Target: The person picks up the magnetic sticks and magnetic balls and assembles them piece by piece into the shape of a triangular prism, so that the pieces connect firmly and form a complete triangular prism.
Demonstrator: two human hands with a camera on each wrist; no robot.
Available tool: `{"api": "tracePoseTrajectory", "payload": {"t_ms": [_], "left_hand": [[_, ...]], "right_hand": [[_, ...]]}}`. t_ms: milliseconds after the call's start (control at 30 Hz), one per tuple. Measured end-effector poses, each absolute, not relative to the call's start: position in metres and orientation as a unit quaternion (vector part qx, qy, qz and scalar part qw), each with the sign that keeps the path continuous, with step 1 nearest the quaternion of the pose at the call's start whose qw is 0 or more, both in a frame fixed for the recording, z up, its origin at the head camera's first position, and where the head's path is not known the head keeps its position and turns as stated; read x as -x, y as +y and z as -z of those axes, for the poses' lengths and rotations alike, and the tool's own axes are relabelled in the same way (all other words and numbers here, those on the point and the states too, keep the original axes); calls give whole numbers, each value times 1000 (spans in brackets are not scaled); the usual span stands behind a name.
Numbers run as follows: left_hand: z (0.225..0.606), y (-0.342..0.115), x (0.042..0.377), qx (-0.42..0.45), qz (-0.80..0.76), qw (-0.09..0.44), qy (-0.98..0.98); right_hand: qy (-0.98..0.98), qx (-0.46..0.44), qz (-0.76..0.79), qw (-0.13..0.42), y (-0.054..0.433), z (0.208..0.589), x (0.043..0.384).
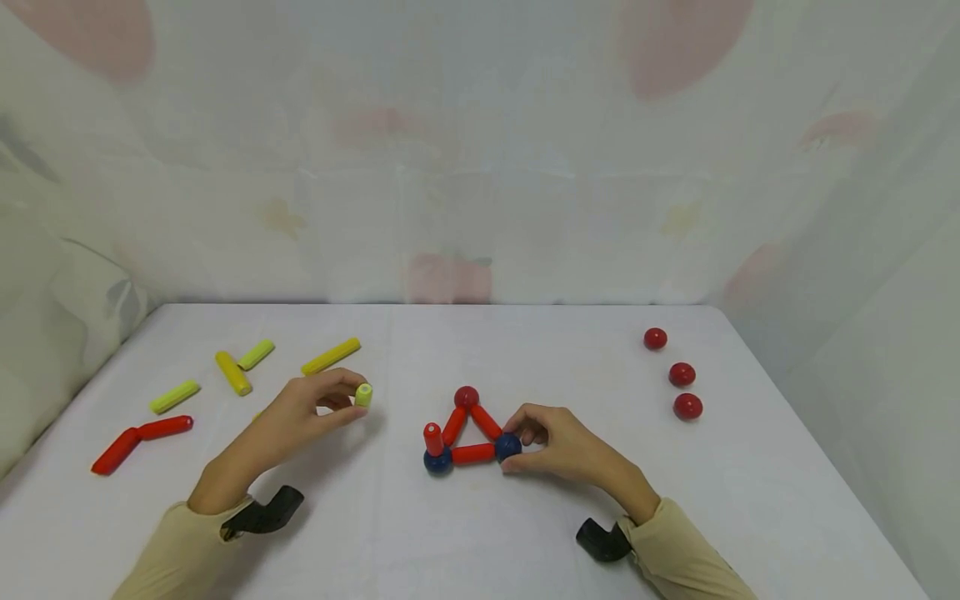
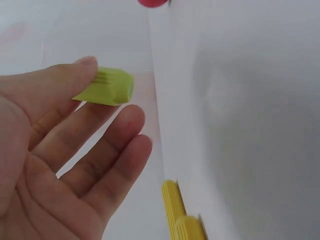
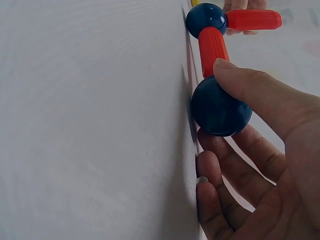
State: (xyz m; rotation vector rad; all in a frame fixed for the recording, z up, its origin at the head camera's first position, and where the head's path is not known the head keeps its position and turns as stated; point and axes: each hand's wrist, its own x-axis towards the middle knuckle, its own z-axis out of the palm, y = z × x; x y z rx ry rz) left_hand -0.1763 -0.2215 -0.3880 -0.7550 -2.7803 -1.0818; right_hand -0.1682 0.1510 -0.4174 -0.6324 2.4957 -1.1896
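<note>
My left hand (image 1: pixel 306 410) pinches a short yellow-green rod (image 2: pixel 107 86) between thumb and fingers, held above the table left of a triangle of red rods and balls. With thumb and fingers my right hand (image 1: pixel 558 442) grips the blue ball (image 3: pixel 220 106) at the triangle's right corner. A red rod (image 1: pixel 474 453) joins it to a second blue ball (image 1: pixel 438 461), on which another red rod (image 3: pixel 254 20) stands upright. At the far corner sits a red ball (image 1: pixel 467 397), linked by red rods to both blue ones.
On the left lie yellow rods (image 1: pixel 233 372), yellow-green rods (image 1: pixel 175 397) and two red rods (image 1: pixel 167 427) touching end to end. Another yellow rod (image 1: pixel 331 356) lies just beyond my left hand. Three red balls (image 1: pixel 682 374) rest at the right on the white-covered table (image 1: pixel 750 500).
</note>
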Motion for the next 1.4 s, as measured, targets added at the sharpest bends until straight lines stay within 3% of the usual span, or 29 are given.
{"api": "tracePoseTrajectory", "payload": {"t_ms": [300, 600, 1400], "left_hand": [[390, -205, 172, 254, 381, 63, -887], [381, -181, 162, 253, 399, 162, -867], [348, -116, 146, 300, 420, 165, -840]], "right_hand": [[869, 221, 415, 152, 151, 418, 168], [870, 222, 414, 148, 152, 419, 169], [867, 212, 423, 155, 151, 418, 169]]}}
